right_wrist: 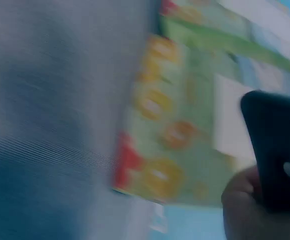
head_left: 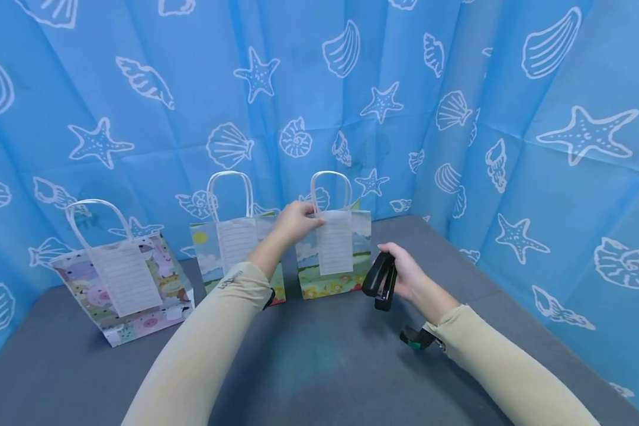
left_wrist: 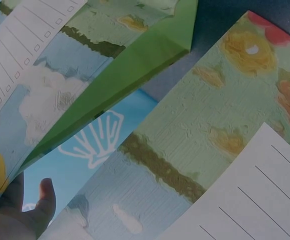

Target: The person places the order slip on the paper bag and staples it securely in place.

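Observation:
My left hand (head_left: 296, 222) is at the top left of the right-hand paper bag (head_left: 362, 239), pinching its upper edge beside a lined paper sheet (head_left: 335, 248). The sheet hangs over the bag's front below the white handle. In the left wrist view, the left hand (left_wrist: 27, 212) meets the bag edge near a yellow sun print; some fingers are hidden behind the bag. My right hand (head_left: 409, 275) grips a black stapler (head_left: 381, 279), held just right of this bag with its front end pointing down. The stapler (right_wrist: 277, 145) looks dark and blurred in the right wrist view.
A matching landscape-print bag (head_left: 205, 260) stands in the middle, partly behind my left arm. Farther left stands an animal-print bag (head_left: 173, 278). Both carry lined sheets. The bags stand on a grey cloth surface (head_left: 319, 367), before a blue shell-print curtain (head_left: 298, 83).

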Tool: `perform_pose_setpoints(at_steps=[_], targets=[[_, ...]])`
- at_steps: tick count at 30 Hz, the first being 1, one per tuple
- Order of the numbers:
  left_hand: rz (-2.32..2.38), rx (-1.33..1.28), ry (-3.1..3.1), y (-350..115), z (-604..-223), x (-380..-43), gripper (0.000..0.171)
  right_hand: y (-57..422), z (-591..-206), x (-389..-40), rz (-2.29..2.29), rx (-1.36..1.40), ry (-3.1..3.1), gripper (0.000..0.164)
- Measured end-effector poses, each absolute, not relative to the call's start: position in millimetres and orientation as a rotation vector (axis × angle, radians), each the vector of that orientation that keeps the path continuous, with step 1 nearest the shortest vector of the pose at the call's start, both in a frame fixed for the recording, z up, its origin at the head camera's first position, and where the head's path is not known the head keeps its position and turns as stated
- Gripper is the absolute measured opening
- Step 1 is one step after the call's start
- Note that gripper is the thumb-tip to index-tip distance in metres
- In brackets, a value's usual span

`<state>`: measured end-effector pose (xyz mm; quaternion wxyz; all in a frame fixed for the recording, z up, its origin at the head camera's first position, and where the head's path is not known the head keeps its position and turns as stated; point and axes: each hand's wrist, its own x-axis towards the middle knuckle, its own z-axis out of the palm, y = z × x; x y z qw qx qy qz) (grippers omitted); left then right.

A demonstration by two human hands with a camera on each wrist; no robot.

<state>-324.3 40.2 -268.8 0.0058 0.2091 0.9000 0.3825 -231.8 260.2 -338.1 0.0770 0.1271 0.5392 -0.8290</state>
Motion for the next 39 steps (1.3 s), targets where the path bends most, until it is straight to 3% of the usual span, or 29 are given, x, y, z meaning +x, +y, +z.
perform_pose_setpoints(at_steps=[2,5,8,12,14,22,30,33,36,39], targets=[[1.198,0.652,2.813,41,-269,-324,0.017,262,-348,-228,-2.453,0.405,1.623,0.016],[1.204,0.655,2.802,41,-268,-325,0.017,266,-361,-222,-2.388,0.393,1.697,0.043],[1.211,0.65,2.794,40,-268,-324,0.017,274,-371,-217,-2.266,0.265,1.823,0.055],[1.208,0.645,2.802,39,-268,-324,0.017,286,-376,-214,-2.176,0.074,1.861,0.029],[1.21,0.65,2.8,39,-268,-324,0.017,292,-374,-211,-2.138,0.001,1.827,0.028],[1.216,0.645,2.797,40,-269,-324,0.017,310,-358,-207,-1.725,-0.049,1.962,0.053],[1.212,0.632,2.791,39,-269,-325,0.017,303,-369,-206,-1.873,0.178,1.9,0.075],[1.218,0.635,2.788,40,-267,-324,0.016,297,-377,-202,-2.002,0.228,1.853,0.068],[1.217,0.624,2.778,40,-267,-324,0.015,288,-382,-197,-2.164,0.281,1.773,0.042],[1.222,0.612,2.776,40,-267,-324,0.015,278,-379,-194,-2.349,0.302,1.636,0.039]])
